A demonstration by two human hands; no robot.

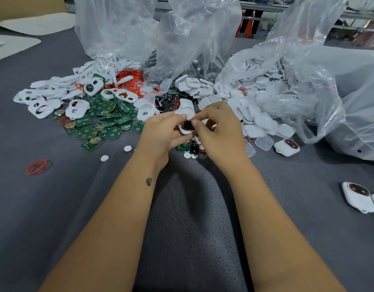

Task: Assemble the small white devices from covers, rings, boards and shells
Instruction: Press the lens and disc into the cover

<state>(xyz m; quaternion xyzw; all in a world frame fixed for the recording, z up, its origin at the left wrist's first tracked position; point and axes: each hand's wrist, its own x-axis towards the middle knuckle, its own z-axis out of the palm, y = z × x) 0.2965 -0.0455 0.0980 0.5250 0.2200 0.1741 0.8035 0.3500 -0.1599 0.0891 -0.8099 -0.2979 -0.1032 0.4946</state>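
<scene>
Legible text: none. The clear plastic bag [118,30] carries a faint printed mark near its lower edge (too blurred to read). The green boards [106,114] show only pale pads and no characters that can be made out. A small dark tattoo [148,181] on the left forearm is a figure, not lettering. The white covers [40,106] bear no readable marking.

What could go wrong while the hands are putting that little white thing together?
The piece might slip: the left hand and right hand pinch the small white shell in the air, above the parts pile. If it dropped, it could be hard to find among the look-alike white shells. Also, the loose white discs and the red ring lie apart on the grey table, so an arm could knock them away.
</scene>
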